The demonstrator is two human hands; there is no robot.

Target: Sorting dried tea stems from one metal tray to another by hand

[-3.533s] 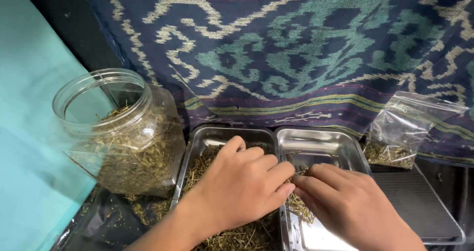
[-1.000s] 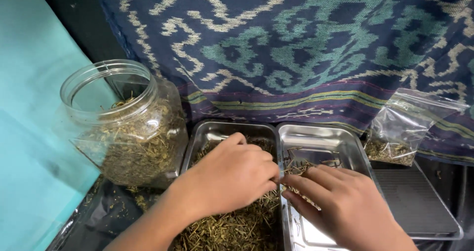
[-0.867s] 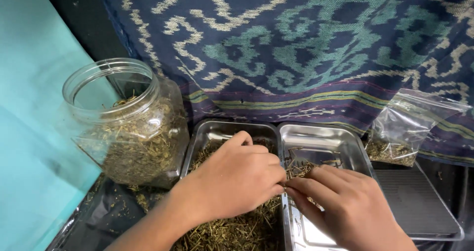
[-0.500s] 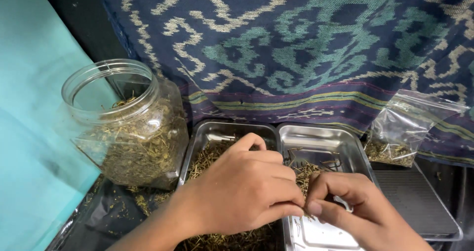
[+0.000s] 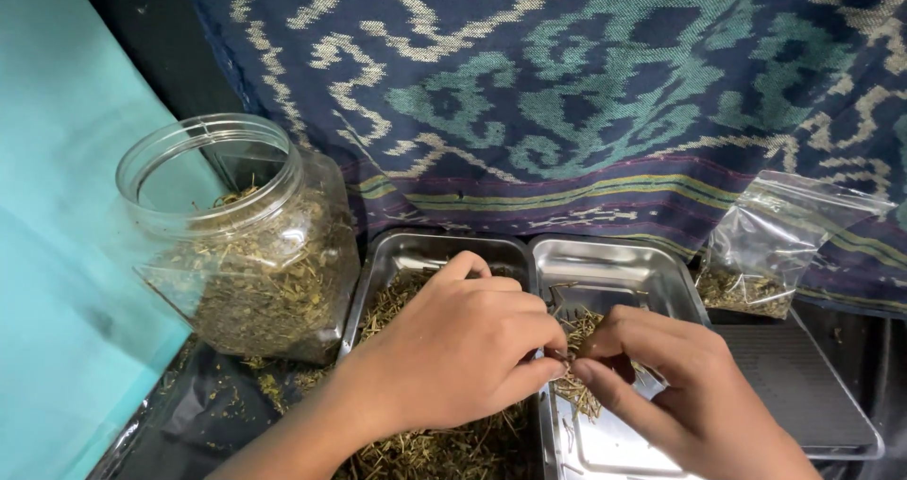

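Nearest the camera, the left hand (image 5: 453,348) and right hand (image 5: 680,395) meet fingertip to fingertip over the seam between two steel trays (image 5: 614,272), pinching a small dried sprig (image 5: 564,355) between them, seemingly to pick it apart above the loose herbs (image 5: 425,447). Their palms hide most of both trays. Farther back, an open plastic jar (image 5: 246,244) and a clear bag (image 5: 775,253) hold more, before a patterned cloth (image 5: 567,93).

Two metal trays (image 5: 614,272) are showing a shiny, smooth steel finish (light glare on the rims). Clear plastic jar (image 5: 236,244) is looking glossy. Dried herb (image 5: 425,442) is looking dry, rough and matt. Woven cloth (image 5: 567,93) is reading coarse and matt; plastic bag (image 5: 784,244) is thin and crinkly.
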